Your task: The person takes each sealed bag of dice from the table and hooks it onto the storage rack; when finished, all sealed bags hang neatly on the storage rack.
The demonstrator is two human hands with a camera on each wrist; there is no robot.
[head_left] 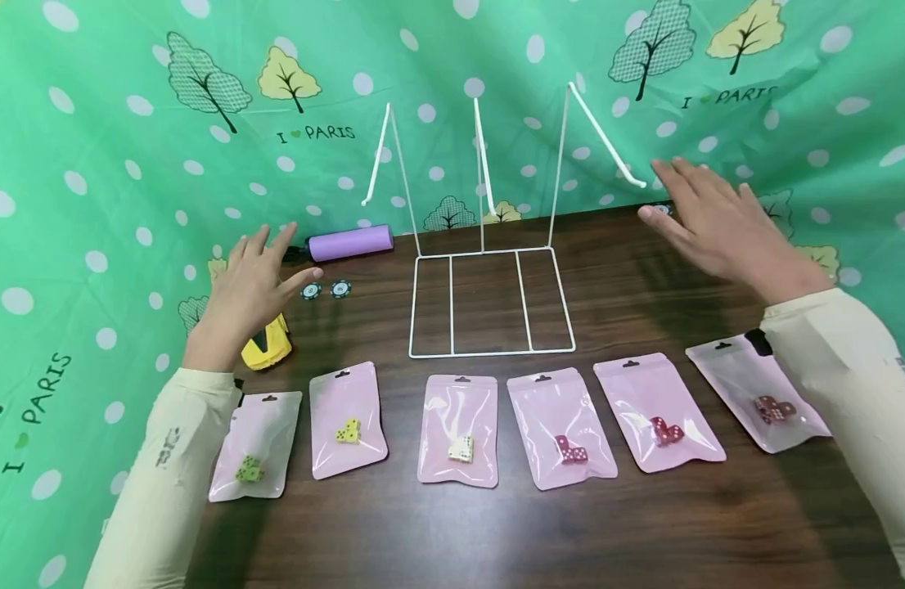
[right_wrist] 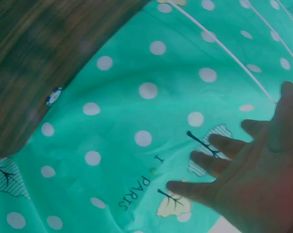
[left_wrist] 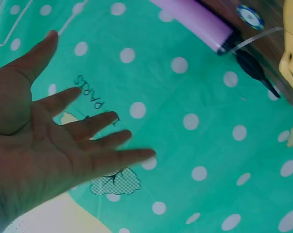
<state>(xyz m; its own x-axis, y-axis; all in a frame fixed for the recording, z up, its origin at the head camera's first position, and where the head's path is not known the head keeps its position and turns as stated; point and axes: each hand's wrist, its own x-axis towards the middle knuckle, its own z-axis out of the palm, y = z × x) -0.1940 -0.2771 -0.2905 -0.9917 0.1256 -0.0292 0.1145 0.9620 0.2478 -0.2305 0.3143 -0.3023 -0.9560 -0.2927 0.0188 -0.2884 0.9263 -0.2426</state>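
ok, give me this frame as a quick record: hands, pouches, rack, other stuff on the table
left hand: open, fingers spread, raised above the table, holds nothing
right hand: open, fingers spread, raised near the rack's right hook, holds nothing
pouches: six pink pouches in a row along the near edge, each with dice inside; green or pale dice in the left three, red in the right three
rack: white wire rack mid-table, three hooks, nothing hanging
other: purple cylinder, two poker chips, yellow object under the left hand
surface: dark wooden table
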